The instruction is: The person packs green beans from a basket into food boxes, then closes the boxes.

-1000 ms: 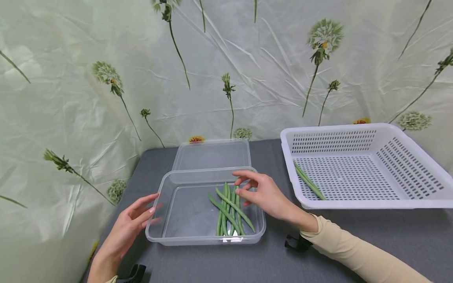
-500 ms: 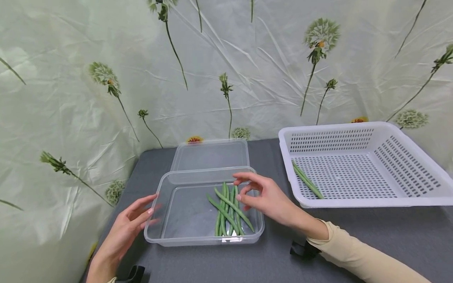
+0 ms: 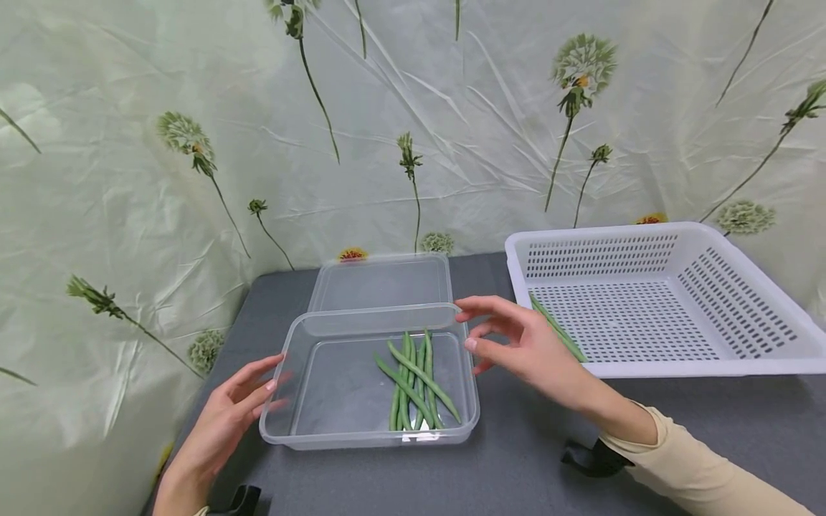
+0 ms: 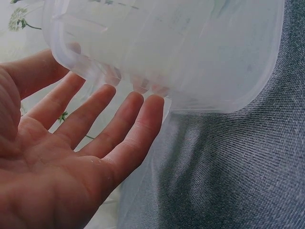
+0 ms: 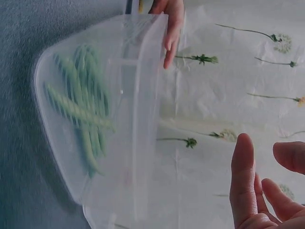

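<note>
A clear plastic container [image 3: 310,423] sits on the grey table and holds several green beans [image 3: 413,380], also seen as green beans [image 5: 78,105] in the right wrist view. My left hand [image 3: 248,394] rests with straight fingers [image 4: 119,124] against the container's [image 4: 190,52] left wall. Above the table, between the container and a white basket [image 3: 652,358], hovers my right hand [image 3: 510,340], fingers loosely spread and empty. The basket holds green beans [image 3: 558,330] along its left side.
The container's clear lid [image 3: 381,281] lies flat behind it. A wrinkled floral sheet [image 3: 193,143] backs the table and drapes down the left side. The grey tabletop [image 3: 516,459] shows in front of the container and basket.
My right hand has drawn back from over the beans in the container, moving right toward the basket. The left hand stays at the container's left wall.
</note>
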`<state>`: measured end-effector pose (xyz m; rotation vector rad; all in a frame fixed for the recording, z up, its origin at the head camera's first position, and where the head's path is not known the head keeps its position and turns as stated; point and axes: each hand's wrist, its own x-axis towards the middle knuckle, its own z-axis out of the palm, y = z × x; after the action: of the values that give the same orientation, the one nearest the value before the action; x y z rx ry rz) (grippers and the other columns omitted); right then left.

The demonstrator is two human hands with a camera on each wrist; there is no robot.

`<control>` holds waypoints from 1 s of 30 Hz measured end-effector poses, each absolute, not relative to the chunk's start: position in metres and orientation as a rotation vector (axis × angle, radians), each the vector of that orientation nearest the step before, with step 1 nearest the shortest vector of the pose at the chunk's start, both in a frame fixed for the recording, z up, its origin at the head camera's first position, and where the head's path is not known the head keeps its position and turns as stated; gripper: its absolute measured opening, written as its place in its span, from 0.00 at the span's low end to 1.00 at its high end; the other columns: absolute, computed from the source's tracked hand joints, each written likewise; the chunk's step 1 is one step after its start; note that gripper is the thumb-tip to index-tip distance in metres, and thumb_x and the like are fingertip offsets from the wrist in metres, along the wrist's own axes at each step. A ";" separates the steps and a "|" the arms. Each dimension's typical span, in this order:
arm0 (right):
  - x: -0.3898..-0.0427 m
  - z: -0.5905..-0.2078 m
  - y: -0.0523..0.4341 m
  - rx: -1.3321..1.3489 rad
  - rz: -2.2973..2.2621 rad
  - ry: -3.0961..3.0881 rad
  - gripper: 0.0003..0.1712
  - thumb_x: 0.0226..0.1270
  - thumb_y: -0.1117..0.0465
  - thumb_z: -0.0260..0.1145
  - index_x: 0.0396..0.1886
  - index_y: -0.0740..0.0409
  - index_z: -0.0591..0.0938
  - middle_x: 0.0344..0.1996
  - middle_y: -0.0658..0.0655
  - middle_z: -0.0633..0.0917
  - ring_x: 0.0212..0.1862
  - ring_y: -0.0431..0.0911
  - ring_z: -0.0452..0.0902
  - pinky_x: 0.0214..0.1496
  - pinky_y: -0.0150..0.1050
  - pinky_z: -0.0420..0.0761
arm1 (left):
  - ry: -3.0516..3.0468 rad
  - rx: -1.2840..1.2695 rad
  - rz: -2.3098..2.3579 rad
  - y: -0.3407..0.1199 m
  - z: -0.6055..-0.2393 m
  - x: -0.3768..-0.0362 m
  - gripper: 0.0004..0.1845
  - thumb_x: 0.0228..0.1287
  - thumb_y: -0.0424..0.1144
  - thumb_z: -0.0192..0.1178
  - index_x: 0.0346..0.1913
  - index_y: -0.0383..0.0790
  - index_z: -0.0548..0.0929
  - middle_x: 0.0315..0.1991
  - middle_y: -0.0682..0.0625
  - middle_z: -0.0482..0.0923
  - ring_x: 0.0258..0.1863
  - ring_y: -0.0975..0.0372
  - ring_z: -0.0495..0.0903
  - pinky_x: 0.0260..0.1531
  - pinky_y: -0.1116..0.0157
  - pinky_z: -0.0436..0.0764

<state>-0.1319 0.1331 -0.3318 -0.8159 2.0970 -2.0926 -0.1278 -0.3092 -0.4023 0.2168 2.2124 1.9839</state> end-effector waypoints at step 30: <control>-0.179 -0.281 0.268 -0.814 -1.495 2.461 0.21 0.73 0.68 0.61 0.63 0.63 0.74 0.56 0.55 0.80 0.46 0.49 0.83 0.39 0.50 0.85 | 2.214 0.232 1.993 -0.309 -0.403 -0.127 0.24 0.76 0.33 0.51 0.71 0.31 0.64 0.69 0.47 0.68 0.61 0.62 0.75 0.51 0.59 0.81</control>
<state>-0.1794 0.2683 -0.2813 -0.8145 2.4606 -1.4949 -0.1269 -0.3094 -0.4027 0.2322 2.2138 1.9925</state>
